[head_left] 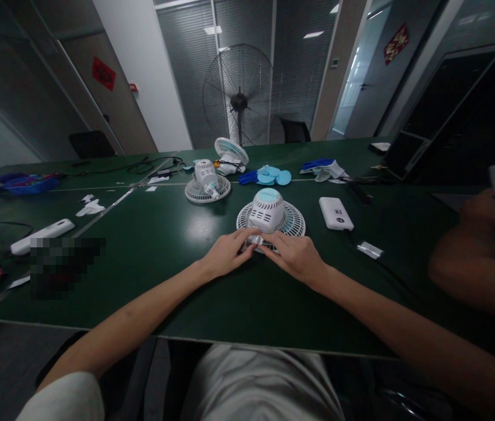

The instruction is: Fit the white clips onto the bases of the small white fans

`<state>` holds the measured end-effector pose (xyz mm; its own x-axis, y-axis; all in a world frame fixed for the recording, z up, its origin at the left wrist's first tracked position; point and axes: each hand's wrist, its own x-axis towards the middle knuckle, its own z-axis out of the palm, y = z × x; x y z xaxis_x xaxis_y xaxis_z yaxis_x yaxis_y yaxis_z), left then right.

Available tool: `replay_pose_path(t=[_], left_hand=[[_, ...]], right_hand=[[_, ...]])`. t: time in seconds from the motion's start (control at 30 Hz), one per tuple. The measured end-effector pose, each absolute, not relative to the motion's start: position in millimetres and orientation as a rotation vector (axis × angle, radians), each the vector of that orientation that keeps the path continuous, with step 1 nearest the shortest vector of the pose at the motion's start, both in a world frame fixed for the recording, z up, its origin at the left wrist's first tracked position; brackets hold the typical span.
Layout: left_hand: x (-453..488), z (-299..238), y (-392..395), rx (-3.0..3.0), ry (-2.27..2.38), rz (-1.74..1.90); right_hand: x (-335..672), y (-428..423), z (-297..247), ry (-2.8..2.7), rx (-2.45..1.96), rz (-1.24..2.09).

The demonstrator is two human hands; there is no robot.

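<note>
A small white fan point(267, 211) lies face down on the green table point(177, 240), its rounded motor housing with a light blue cap pointing up. My left hand point(228, 252) and my right hand point(295, 256) meet at the near edge of this fan. Between their fingertips is a short whitish, shiny piece point(255, 239) at the fan's neck. Fingers and thumbs of both hands are closed around it, one from each side. Whether the piece is fixed to the fan I cannot tell, since the fingers partly cover it.
Behind stand two more small fans, one face down point(206, 180) and one tilted point(232, 155). Light blue fan blades point(274, 175) lie nearby. A white power bank point(336, 213) with a cable is at right, beyond it a co-worker's arm point(466, 257). A long white object point(42, 237) lies left.
</note>
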<state>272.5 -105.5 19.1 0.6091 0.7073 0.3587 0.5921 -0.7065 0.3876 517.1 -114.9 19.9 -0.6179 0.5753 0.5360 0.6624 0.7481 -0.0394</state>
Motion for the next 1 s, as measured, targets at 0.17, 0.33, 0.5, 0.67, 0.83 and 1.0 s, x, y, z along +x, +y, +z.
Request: replay_pose_path(t=[0.17, 0.33, 0.5, 0.67, 0.83, 1.0], left_hand=[[274, 22, -106, 2.63, 1.068, 0.704], [274, 23, -107, 2.657, 1.075, 0.701], [273, 22, -106, 2.623, 1.066, 0.701], [272, 22, -106, 2.618, 1.057, 0.708], [272, 23, -106, 2.633, 1.056, 0.707], [273, 22, -106, 2.665, 1.07, 0.71]], right_hand=[[509, -116, 21, -2.345, -1.009, -0.077], [507, -113, 22, -2.207, -1.117, 0.326], [515, -111, 20, -2.308, -0.97, -0.004], [520, -113, 26, -2.424, -0.904, -0.184], [521, -114, 30, -2.447, -0.901, -0.132], [511, -114, 21, -2.261, -1.024, 0.379]])
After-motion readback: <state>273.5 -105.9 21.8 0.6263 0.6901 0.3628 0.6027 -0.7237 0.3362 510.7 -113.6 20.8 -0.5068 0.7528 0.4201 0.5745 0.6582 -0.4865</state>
